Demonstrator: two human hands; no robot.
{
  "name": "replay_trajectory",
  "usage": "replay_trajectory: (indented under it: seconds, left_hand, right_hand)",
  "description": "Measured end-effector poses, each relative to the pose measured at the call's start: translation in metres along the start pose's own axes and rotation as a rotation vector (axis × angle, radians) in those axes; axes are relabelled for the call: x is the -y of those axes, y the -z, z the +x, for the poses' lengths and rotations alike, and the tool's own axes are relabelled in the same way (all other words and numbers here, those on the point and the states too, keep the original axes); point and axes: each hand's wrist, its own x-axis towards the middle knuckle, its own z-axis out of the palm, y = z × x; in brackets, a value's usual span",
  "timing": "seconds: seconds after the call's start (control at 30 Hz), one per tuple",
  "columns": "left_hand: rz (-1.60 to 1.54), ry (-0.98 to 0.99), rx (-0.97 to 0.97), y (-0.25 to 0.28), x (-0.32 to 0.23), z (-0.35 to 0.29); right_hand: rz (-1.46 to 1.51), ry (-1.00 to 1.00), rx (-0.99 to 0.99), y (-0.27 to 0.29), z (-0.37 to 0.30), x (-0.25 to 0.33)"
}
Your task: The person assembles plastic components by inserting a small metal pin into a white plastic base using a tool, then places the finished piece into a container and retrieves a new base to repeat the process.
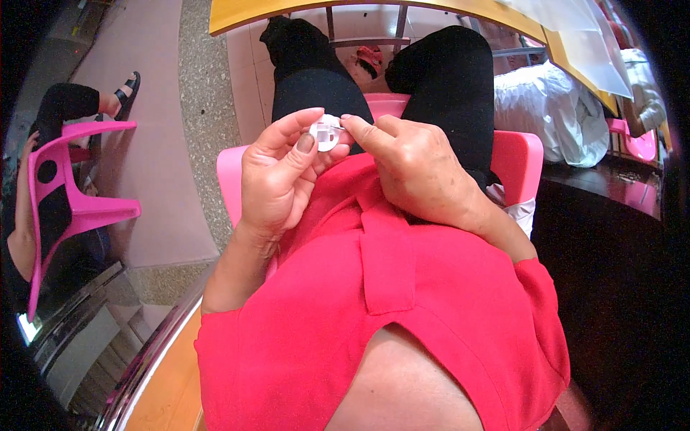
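White, rounded plastic piece with small openings point(328, 136) sits in the grip of the left hand point(277, 171), pinched by thumb and fingers. Just right of that grip, the right hand point(422, 164) holds its index finger at the piece's edge; whether it grasps anything is unclear. Steady support and light fingertip pressure suit this step.

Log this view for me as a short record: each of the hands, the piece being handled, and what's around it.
Left hand: left hand pinches the white plastic piece between thumb and fingers
Right hand: right hand has its index fingertip at the piece's right side; any grip is unclear
Piece: small, rounded, with openings facing the camera
Position: held above the lap
Ahead: wood-coloured table
Right: white bag beyond the pink seat
Far left: another pink chair
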Motion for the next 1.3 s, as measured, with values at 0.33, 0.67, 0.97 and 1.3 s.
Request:
replay_trajectory:
  seconds: [0.33, 0.67, 0.97, 1.3]
  left_hand:
    - [0.001, -0.001, 0.003, 0.002, 0.000, 0.002]
    - [0.108, -0.001, -0.012, 0.003, 0.003, -0.002]
    - [0.185, 0.036, 0.109, 0.010, 0.004, 0.003]
    - [0.105, 0.061, 0.129, 0.012, 0.008, 0.006]
  right_hand:
    - [-0.098, 0.075, 0.034, 0.003, 0.002, 0.002]
    - [-0.351, 0.160, 0.209, 0.006, 0.002, 0.006]
    - [-0.300, 0.139, 0.147, 0.012, -0.002, 0.000]
    - [-0.319, 0.123, -0.042, 0.012, -0.007, -0.001]
